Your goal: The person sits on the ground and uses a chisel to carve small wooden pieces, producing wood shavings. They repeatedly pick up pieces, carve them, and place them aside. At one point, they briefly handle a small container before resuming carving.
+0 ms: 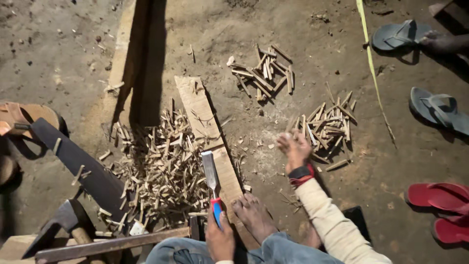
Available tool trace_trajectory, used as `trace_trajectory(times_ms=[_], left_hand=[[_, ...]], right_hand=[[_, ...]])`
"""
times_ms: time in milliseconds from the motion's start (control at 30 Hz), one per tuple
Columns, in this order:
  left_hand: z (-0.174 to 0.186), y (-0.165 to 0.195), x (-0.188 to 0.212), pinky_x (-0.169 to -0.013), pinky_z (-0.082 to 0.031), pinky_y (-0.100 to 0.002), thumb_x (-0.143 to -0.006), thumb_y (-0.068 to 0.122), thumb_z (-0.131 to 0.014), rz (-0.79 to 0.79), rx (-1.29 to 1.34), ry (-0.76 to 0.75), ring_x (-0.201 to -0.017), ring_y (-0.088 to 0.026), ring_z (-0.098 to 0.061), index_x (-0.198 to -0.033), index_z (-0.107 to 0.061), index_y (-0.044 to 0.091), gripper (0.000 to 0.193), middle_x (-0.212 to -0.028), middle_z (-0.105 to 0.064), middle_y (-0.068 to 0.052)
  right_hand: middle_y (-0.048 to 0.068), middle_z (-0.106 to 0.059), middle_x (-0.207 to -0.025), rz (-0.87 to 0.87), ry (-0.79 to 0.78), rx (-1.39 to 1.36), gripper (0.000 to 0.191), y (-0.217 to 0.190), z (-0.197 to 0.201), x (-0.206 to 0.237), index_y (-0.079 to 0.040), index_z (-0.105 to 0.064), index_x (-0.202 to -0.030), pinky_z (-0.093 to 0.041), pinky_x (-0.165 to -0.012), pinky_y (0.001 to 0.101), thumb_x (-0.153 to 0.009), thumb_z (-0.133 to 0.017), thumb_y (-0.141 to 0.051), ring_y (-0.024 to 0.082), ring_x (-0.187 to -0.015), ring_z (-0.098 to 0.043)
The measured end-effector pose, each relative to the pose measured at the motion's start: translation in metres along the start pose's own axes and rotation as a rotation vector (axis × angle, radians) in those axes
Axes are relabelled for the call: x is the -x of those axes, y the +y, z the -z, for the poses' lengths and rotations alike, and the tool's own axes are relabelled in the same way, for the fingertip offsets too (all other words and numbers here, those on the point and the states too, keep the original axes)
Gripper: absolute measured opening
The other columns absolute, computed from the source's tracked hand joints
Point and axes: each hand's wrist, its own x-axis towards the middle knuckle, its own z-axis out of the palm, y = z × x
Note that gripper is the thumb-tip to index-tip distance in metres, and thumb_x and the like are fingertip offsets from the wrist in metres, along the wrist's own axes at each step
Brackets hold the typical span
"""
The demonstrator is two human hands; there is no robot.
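The ground (303, 29) is packed brown earth, dusty and gritty, strewn with pale wood chips. A rough, light plank (207, 129) lies flat on it, running away from the person, its surface fibrous and splintered. Left of the plank spreads a dense heap of thin shavings and splinters (159, 171). Farther out lie two looser piles of short, squared sticks, one beyond the plank (264, 73) and one to the right (330, 124).

The left hand (220, 239) is clamped around the red and blue handle of a chisel (211, 178). Its flat, shiny steel blade points away from the person and lies along the plank, the tip resting on the wood well ahead of the grip. The hand sits low, close to the knee in blue jeans, knuckles up.

The right hand (294, 149) is stretched forward on a cream sleeve, a dark and red band at the wrist. Its fingers are apart and blurred, hovering just beside the right pile of sticks; I cannot tell if it holds anything.

A bare foot (254, 215) presses on the near end of the plank. A dark saw blade (83, 166) and a hammer (63, 222) lie at left; sandals (439, 110) sit at right.
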Motion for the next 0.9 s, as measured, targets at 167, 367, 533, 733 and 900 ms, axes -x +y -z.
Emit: trace_trajectory(times_ms=[167,367,533,733,900], left_hand=[[-0.001,0.002,-0.005,-0.085,-0.054,-0.052,-0.094,0.034,-0.06,-0.031,0.012,-0.003,-0.101,-0.044,-0.07,-0.14,-0.058,0.016,0.05,-0.112,-0.072,-0.023],[-0.003,0.003,-0.007,-0.083,-0.055,-0.05,-0.094,0.035,-0.058,0.013,0.024,-0.016,-0.1,-0.042,-0.072,-0.14,-0.057,0.018,0.05,-0.111,-0.073,-0.022],[-0.011,-0.006,-0.004,-0.082,-0.055,-0.051,-0.095,0.035,-0.058,0.021,-0.006,0.024,-0.098,-0.042,-0.072,-0.14,-0.058,0.018,0.049,-0.114,-0.074,-0.02],[-0.02,-0.021,-0.008,-0.083,-0.057,-0.048,-0.091,0.035,-0.06,0.046,-0.005,0.038,-0.098,-0.038,-0.074,-0.141,-0.058,0.02,0.052,-0.114,-0.074,-0.018],[-0.023,-0.025,-0.009,-0.083,-0.057,-0.048,-0.092,0.036,-0.061,0.012,-0.009,0.08,-0.099,-0.039,-0.073,-0.139,-0.06,0.02,0.05,-0.114,-0.074,-0.018]], right_hand=[[0.021,-0.072,-0.113,0.001,0.076,-0.025,0.096,-0.013,-0.001,-0.007,-0.018,-0.007,-0.16,-0.061,-0.068,0.0328,-0.088,-0.069,-0.006,0.025,-0.083,-0.076],[0.019,-0.072,-0.117,0.216,0.196,-0.093,0.1,-0.031,-0.043,-0.051,-0.025,-0.001,-0.161,-0.063,-0.066,0.0352,-0.089,-0.069,-0.008,0.025,-0.081,-0.073],[0.008,-0.076,-0.111,0.711,-0.003,0.867,0.027,-0.05,-0.103,-0.12,-0.015,-0.075,-0.114,-0.061,-0.084,0.0367,-0.087,-0.078,-0.011,0.021,-0.095,-0.073],[0.015,-0.07,-0.098,1.0,-0.133,1.333,0.021,-0.036,-0.137,-0.158,-0.011,-0.077,-0.101,-0.047,-0.096,0.0466,-0.08,-0.08,-0.013,0.038,-0.1,-0.063],[0.01,-0.072,-0.1,0.79,-0.116,1.08,0.018,-0.035,-0.131,-0.137,-0.012,-0.076,-0.106,-0.055,-0.085,0.0401,-0.088,-0.074,-0.013,0.029,-0.092,-0.068]])
